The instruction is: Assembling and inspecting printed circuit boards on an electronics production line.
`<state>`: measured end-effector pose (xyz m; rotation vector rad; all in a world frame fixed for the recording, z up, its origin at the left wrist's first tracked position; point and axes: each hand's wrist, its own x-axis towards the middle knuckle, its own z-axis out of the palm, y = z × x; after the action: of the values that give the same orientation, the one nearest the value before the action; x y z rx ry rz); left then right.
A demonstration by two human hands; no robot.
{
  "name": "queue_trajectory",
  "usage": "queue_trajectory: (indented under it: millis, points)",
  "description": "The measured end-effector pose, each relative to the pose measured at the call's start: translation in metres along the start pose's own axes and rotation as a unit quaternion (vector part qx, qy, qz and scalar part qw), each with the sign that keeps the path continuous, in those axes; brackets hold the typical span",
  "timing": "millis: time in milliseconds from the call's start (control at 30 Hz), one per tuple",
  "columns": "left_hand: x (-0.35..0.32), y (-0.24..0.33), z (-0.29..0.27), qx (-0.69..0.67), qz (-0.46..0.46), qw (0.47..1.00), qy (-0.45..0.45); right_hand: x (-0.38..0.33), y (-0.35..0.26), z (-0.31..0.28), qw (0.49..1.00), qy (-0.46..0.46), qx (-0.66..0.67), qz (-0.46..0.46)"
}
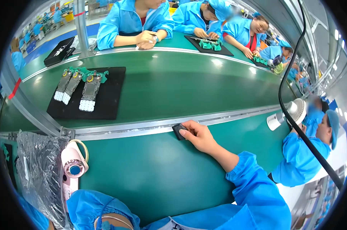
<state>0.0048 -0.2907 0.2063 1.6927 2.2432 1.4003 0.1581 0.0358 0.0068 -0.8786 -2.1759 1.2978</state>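
My right hand (198,136) reaches to the near edge of the metal rail (142,130). Its thumb and bent fingers are closed on a small black square block (178,131), which lies by the rail on the green work surface (150,172). The block's exact kind does not show. Blue sleeve fabric (93,207) bunches at the lower left, but no fingers of my left hand are visible there. Beyond the rail, a black mat (114,92) carries three circuit boards (90,92) with green parts at the top and white keypads at the bottom.
At left stand a pink handheld fan (73,163) and a crumpled dark plastic bag (43,168). A white fan (292,113) sits at right, below a hanging black cable (284,88). Several co-workers in blue sit across the belt (181,88); another sits at right. A metal post (31,103) rises at left.
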Motion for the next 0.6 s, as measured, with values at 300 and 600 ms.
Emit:
queue_trajectory:
  millis: [300, 600]
  points:
    - [0.012, 0.009, 0.021, 0.127, 0.036, 0.986, 0.105, -0.002, -0.002, 0.001, 1.0, -0.007, 0.024, -0.007]
    - [0.012, 0.013, 0.02, 0.192, -0.026, 0.98, 0.035, -0.002, 0.001, -0.002, 1.0, -0.008, 0.015, -0.016]
